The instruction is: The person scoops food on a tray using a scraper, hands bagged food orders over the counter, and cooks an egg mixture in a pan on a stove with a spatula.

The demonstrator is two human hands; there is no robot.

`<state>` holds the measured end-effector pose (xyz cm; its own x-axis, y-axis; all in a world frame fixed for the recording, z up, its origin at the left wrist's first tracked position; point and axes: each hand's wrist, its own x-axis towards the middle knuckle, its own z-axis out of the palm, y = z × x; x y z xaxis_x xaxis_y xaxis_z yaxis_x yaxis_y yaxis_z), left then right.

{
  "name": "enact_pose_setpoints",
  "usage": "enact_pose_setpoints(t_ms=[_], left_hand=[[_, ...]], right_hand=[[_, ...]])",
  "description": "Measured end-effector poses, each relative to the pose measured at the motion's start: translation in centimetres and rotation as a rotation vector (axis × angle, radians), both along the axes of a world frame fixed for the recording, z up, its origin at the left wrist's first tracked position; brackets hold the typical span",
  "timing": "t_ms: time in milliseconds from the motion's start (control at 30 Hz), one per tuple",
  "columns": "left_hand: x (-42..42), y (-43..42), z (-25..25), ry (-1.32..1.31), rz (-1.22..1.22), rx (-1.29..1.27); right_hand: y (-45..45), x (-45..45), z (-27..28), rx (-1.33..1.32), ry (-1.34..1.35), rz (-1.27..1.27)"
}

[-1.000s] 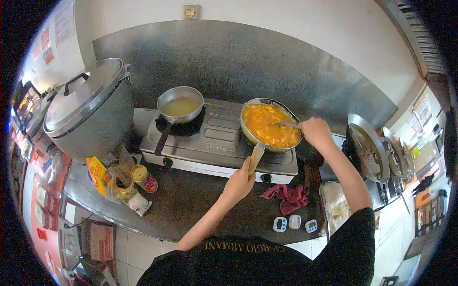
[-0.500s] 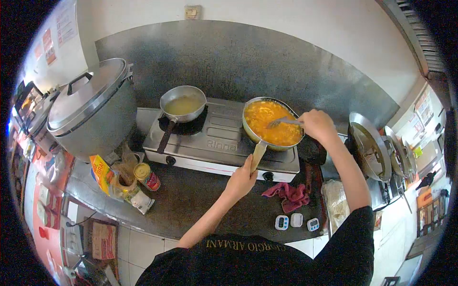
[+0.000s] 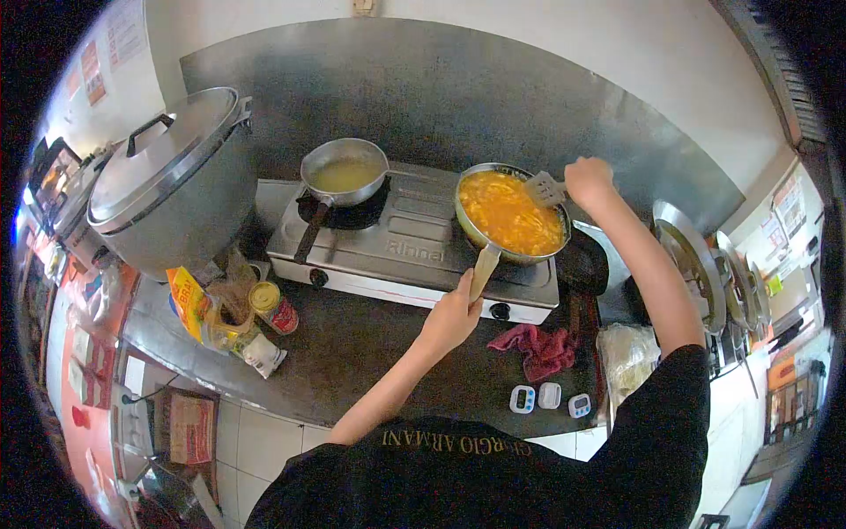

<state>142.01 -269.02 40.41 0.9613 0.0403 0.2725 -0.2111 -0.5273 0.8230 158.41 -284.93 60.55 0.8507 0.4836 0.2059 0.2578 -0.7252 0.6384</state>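
Note:
My left hand (image 3: 454, 316) is wrapped round the pale handle of a frying pan (image 3: 473, 227), which sits on the right burner of a two-burner gas stove (image 3: 419, 251). An orange, saucy food with pale pieces (image 3: 511, 214) fills the pan. My right hand (image 3: 589, 181) grips a grey slotted spatula (image 3: 545, 189), its blade tilted over the pan's upper right rim. On the left burner rests a saucepan (image 3: 345, 176) of pale yellowish liquid, its dark handle pointing toward me.
A big lidded metal pot (image 3: 176, 198) stands left of the stove. Near it are a can (image 3: 275, 309) and a yellow packet (image 3: 189, 300). In front lie a dark red cloth (image 3: 539, 351) and small timers (image 3: 523, 399). Pan lids (image 3: 692, 251) stand at right.
The spatula has come up out of the food to the pan's upper right rim, its blade turned. My left hand still holds the handle. The view has shifted slightly.

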Motion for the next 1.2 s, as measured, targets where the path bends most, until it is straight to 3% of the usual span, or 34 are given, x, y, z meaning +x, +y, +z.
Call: enact_pose_setpoints(t_ms=[67, 133, 233, 333, 567, 667, 733, 867, 1100, 1200], left_hand=[[-0.1, 0.0, 0.1, 0.000, 0.007, -0.014], [0.0, -0.1, -0.1, -0.001, 0.011, -0.028], [0.2, 0.0, -0.7, -0.027, -0.007, -0.039], [-0.4, 0.3, 0.9, 0.116, -0.066, -0.035], [0.1, 0.3, -0.1, 0.038, -0.085, -0.038], [0.1, 0.2, -0.2, -0.010, -0.078, -0.056], [0.0, 0.3, 0.2, 0.053, -0.073, -0.037], [0.0, 0.2, 0.2, 0.068, -0.065, -0.018], [0.5, 0.1, -0.8, -0.035, -0.047, -0.016], [0.3, 0.2, -0.2, -0.001, -0.043, -0.015]], right_hand=[[-0.7, 0.9, -1.3, 0.019, 0.003, 0.010], [-1.6, 2.0, -2.9, 0.037, 0.091, -0.166], [-3.1, 2.5, -4.4, 0.117, 0.113, -0.157], [-4.6, 3.8, -5.8, 0.170, 0.150, -0.155], [-7.8, 10.2, -8.8, 0.327, 0.251, -0.108], [-6.6, 7.7, -7.2, 0.395, 0.477, -0.106], [-6.8, 7.5, -8.4, 0.597, 0.607, -0.140], [-7.2, 7.4, -10.2, 0.544, 0.528, 0.110], [-7.0, 1.3, -7.4, 0.580, 0.444, 0.162], [-6.4, -2.5, -4.3, 0.452, 0.352, 0.094]])
